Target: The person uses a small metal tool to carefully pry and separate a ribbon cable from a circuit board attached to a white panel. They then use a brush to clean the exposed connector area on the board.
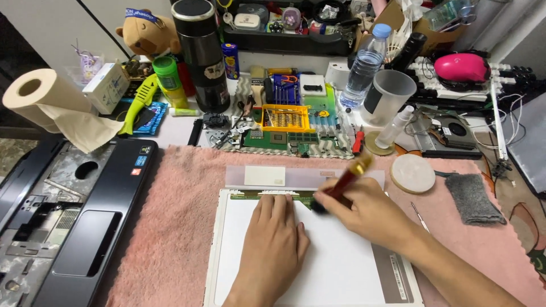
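Observation:
A white flat display panel [341,267] lies face down on a pink towel [176,227]. My left hand [273,244] rests flat on the panel, fingers together, pressing near its top edge. My right hand [364,213] is closed around a red-handled brush with a gold ferrule [350,175], blurred by motion. Its dark tip touches the green circuit strip [284,196] along the panel's top edge.
A dismantled black laptop base [74,222] sits at left beside a paper roll [40,96]. Behind the towel are a yellow screwdriver-bit tray [284,118], circuit boards [273,139], a black flask [202,54], a water bottle [364,62] and a plastic cup [392,94]. A grey cloth [472,199] and round white pad [412,173] lie at right.

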